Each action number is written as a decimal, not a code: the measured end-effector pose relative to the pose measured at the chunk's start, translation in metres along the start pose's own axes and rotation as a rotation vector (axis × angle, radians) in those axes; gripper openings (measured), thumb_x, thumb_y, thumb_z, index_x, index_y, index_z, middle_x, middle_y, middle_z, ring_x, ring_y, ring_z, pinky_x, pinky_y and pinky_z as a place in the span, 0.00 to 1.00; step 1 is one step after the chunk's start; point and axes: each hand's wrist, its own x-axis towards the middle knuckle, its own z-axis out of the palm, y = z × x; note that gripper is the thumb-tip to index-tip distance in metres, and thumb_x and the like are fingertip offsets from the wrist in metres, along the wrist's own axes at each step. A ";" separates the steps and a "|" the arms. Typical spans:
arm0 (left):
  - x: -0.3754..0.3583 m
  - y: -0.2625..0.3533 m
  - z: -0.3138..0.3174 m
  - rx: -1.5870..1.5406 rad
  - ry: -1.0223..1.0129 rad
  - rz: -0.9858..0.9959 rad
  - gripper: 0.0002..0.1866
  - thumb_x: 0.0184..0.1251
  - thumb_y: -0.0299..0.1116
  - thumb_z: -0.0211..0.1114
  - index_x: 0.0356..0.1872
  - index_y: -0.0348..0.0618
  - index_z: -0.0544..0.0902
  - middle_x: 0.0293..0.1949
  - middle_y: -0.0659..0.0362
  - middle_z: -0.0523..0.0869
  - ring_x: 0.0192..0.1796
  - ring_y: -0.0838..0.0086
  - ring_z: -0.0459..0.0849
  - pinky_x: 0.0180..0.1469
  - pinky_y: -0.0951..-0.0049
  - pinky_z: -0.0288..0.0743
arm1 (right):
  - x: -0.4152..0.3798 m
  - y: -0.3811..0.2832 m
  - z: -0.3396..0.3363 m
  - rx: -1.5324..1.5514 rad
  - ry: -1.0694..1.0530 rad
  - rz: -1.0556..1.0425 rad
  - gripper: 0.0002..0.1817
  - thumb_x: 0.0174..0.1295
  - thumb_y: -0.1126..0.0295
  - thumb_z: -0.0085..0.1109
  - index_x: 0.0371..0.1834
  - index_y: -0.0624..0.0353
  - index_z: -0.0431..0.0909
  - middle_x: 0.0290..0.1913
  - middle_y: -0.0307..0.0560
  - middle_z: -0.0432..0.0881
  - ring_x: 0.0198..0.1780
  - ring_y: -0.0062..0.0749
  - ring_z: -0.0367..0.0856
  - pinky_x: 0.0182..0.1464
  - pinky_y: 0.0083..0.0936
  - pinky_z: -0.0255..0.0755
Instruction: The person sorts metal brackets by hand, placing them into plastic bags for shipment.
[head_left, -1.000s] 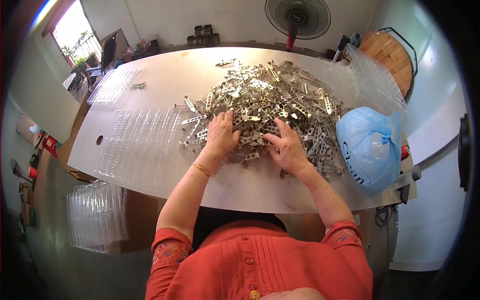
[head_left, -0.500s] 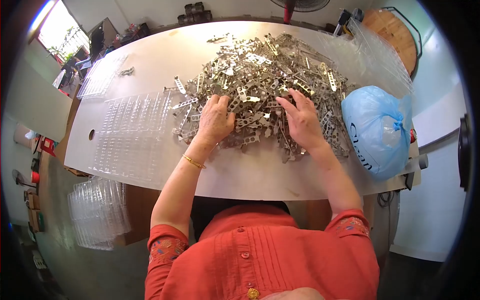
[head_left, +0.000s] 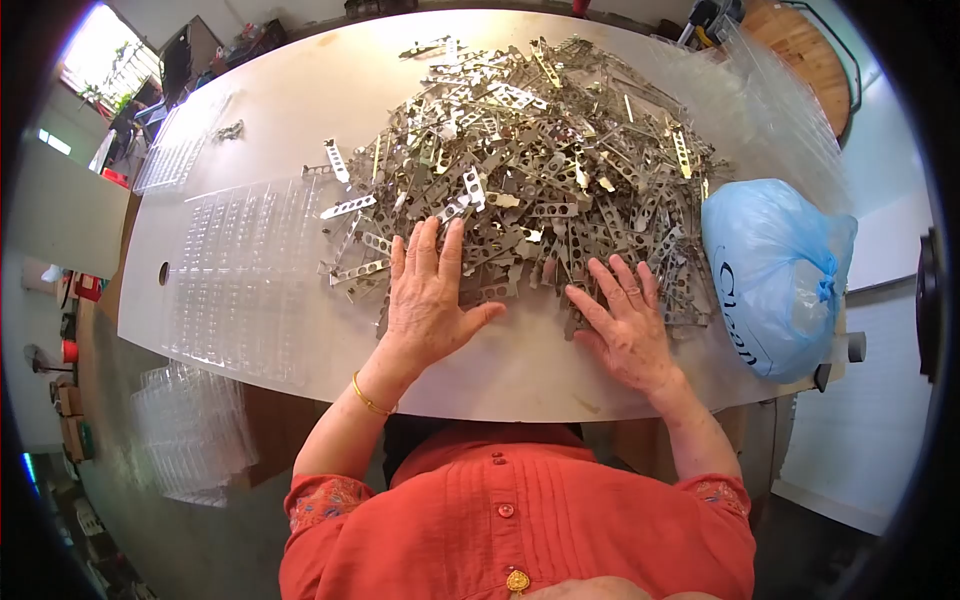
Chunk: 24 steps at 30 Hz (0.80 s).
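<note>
A broad heap of flat metal brackets (head_left: pixel 540 150), most with rows of round holes, spreads over the middle of the white table (head_left: pixel 480 375). At the heap's near left edge my left hand (head_left: pixel 428 300) lies palm down, fingers stretched out and thumb apart, its fingertips on the brackets. My right hand (head_left: pixel 628 325) rests at the near right edge with its fingers spread over the metal pieces. Neither hand grips anything that I can see. A few brackets, such as one shiny strip (head_left: pixel 348 206), stick out to the left of the heap.
Clear plastic trays (head_left: pixel 240 270) with rows of slots lie on the left. Another tray (head_left: pixel 185 150) is behind them, near a small cluster of metal pieces (head_left: pixel 230 130). A tied blue plastic bag (head_left: pixel 765 280) stands at the right edge. More clear trays (head_left: pixel 195 430) are below the table's left side.
Both hands have drawn back toward the near edge of the heap, and their fingers are straighter and more spread. The head view has shifted slightly.
</note>
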 end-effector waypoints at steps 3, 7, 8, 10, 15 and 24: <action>0.003 0.004 -0.002 0.018 -0.042 0.003 0.58 0.49 0.52 0.81 0.79 0.42 0.57 0.74 0.39 0.60 0.78 0.45 0.57 0.79 0.42 0.46 | 0.010 0.001 0.000 0.022 0.012 -0.008 0.33 0.56 0.60 0.73 0.68 0.40 0.77 0.75 0.46 0.68 0.80 0.46 0.56 0.82 0.53 0.39; 0.010 0.003 0.004 0.006 -0.048 0.008 0.59 0.48 0.48 0.82 0.80 0.43 0.56 0.75 0.37 0.59 0.78 0.43 0.56 0.79 0.42 0.46 | 0.022 0.000 0.004 0.040 0.003 -0.019 0.31 0.56 0.59 0.72 0.66 0.39 0.79 0.74 0.45 0.69 0.79 0.45 0.59 0.82 0.53 0.39; 0.011 0.003 0.005 0.008 -0.049 0.006 0.59 0.48 0.48 0.82 0.80 0.43 0.56 0.75 0.37 0.59 0.78 0.43 0.56 0.79 0.42 0.46 | 0.025 0.000 0.005 0.041 0.013 -0.018 0.30 0.57 0.60 0.72 0.66 0.39 0.79 0.73 0.45 0.70 0.79 0.44 0.60 0.82 0.53 0.38; 0.013 0.004 0.008 -0.003 -0.039 0.016 0.60 0.48 0.48 0.82 0.80 0.42 0.55 0.75 0.36 0.58 0.78 0.41 0.57 0.79 0.42 0.47 | 0.028 0.002 0.010 -0.032 0.017 -0.034 0.29 0.57 0.60 0.71 0.66 0.39 0.79 0.73 0.45 0.70 0.78 0.44 0.60 0.82 0.53 0.39; 0.020 0.001 0.013 -0.007 -0.036 0.027 0.58 0.50 0.48 0.81 0.79 0.39 0.56 0.75 0.34 0.58 0.78 0.41 0.58 0.78 0.41 0.47 | 0.039 0.007 0.015 -0.039 0.055 -0.037 0.28 0.59 0.60 0.69 0.65 0.40 0.79 0.72 0.45 0.71 0.77 0.43 0.62 0.81 0.54 0.41; 0.041 -0.007 0.024 -0.020 0.008 0.030 0.58 0.51 0.48 0.81 0.79 0.37 0.56 0.74 0.33 0.60 0.77 0.41 0.60 0.79 0.43 0.48 | 0.059 0.008 0.021 -0.077 0.055 -0.006 0.28 0.59 0.60 0.69 0.66 0.41 0.78 0.72 0.48 0.70 0.77 0.45 0.62 0.80 0.56 0.43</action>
